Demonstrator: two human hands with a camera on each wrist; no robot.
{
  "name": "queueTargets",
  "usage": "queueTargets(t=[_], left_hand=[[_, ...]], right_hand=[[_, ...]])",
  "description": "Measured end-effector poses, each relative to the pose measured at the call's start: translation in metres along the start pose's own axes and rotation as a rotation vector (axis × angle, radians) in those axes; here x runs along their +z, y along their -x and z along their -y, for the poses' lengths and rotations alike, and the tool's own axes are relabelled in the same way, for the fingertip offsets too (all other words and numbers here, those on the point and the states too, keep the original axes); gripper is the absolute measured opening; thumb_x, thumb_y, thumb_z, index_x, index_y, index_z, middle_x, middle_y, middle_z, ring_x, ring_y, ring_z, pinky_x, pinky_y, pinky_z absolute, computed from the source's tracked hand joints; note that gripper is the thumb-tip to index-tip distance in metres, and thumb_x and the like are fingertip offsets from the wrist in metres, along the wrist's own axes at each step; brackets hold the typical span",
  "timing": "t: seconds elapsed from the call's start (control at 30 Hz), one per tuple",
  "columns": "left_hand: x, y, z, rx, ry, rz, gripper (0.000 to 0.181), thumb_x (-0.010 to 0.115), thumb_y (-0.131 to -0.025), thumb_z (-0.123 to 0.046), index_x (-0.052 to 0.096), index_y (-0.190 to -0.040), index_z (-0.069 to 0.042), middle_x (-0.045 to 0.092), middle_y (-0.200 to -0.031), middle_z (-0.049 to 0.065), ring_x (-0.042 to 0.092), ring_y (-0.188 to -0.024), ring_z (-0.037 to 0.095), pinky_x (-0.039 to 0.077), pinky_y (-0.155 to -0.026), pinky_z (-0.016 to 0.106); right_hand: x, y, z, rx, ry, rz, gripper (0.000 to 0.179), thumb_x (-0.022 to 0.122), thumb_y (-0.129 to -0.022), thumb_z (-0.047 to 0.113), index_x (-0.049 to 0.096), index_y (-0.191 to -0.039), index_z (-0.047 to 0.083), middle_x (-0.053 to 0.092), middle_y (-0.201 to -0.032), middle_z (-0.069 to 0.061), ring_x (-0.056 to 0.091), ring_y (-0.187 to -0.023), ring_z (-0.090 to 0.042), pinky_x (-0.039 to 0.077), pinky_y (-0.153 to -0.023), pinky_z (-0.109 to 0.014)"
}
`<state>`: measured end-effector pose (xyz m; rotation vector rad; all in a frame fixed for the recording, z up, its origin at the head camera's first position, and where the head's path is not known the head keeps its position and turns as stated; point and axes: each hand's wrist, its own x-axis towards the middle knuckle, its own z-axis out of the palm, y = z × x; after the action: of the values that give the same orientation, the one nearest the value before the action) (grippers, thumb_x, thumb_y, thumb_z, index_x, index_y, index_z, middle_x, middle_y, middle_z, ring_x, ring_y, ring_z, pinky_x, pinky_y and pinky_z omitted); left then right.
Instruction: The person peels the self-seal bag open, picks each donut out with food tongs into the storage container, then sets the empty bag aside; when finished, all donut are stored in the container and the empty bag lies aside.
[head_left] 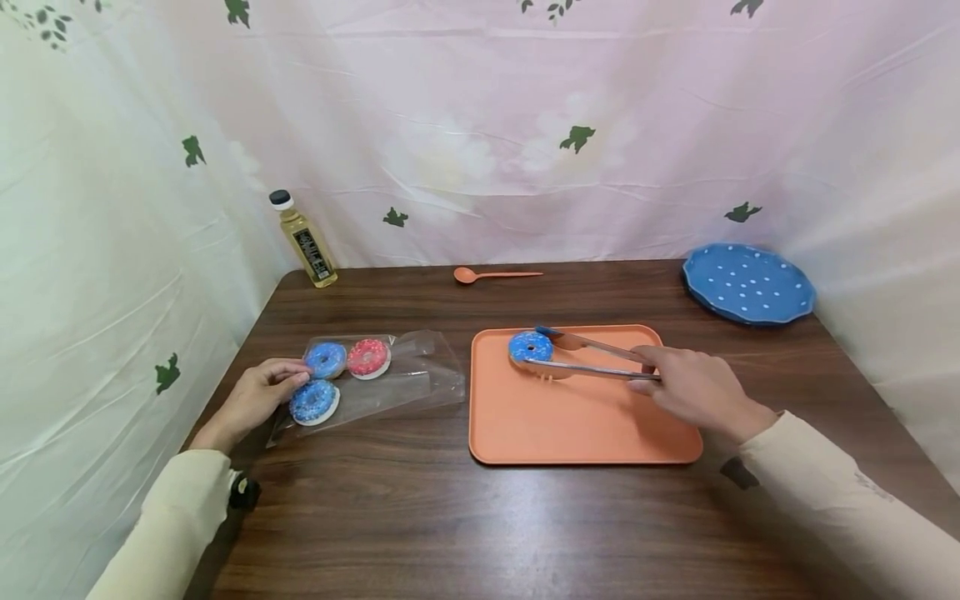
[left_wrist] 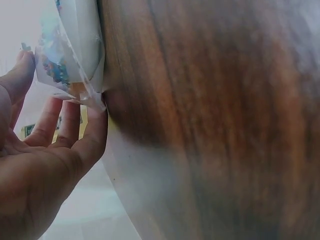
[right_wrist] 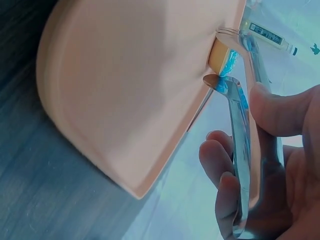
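My right hand [head_left: 693,387] grips metal tongs [head_left: 592,369] over an orange tray [head_left: 570,433]. The tongs' tips sit either side of a blue-iced doughnut [head_left: 519,347] near the tray's left edge; in the right wrist view the doughnut [right_wrist: 218,56] shows its tan side between the tips. At the left, my left hand [head_left: 251,400] pinches the edge of a clear plastic bag [head_left: 405,375]. Two blue doughnuts [head_left: 314,395] and a pink one [head_left: 360,358] lie at that end; whether all are inside it I cannot tell. Film crosses a sprinkled doughnut [left_wrist: 55,70] in the left wrist view.
Along the back of the brown table [head_left: 420,517] stand an oil bottle [head_left: 307,246] at the left and an orange spoon [head_left: 467,275] lying in the middle. A blue dotted plate [head_left: 750,287] is at the back right. Draped cloth [head_left: 480,150] encloses the back and sides.
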<state>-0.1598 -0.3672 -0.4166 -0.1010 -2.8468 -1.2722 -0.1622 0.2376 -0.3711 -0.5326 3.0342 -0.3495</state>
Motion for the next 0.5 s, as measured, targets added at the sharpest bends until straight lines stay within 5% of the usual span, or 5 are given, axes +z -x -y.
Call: queueTargets(t=[0.23,0.5], left_hand=[[0.0011,-0.0015,0.0019,-0.003,0.025,0.002,0.032,0.063,-0.102,-0.021,0.070,-0.116,0.006,0.059,-0.127,0.025,0.053,-0.096,-0.004,0.050,-0.075,0.014],[0.0006,-0.0029,0.0033,0.011,-0.020,-0.004,0.031,0.062,-0.102,-0.023,0.071,-0.116,0.004,0.060,-0.127,0.023,0.052,-0.109,0.013,0.046,-0.077,0.012]], right_hand=[[-0.0049,0.0019,-0.0062,0.012,0.020,0.008,0.046,0.076,-0.090,0.032,0.065,-0.126,0.005,0.067,-0.088,0.003,0.055,-0.069,-0.016,0.044,-0.053,-0.037],[-0.0055,0.0014,-0.0075,0.014,0.028,0.019,0.047,0.075,-0.091,0.031,0.064,-0.127,0.003,0.068,-0.091,0.001,0.057,-0.071,-0.017,0.045,-0.054,-0.039]])
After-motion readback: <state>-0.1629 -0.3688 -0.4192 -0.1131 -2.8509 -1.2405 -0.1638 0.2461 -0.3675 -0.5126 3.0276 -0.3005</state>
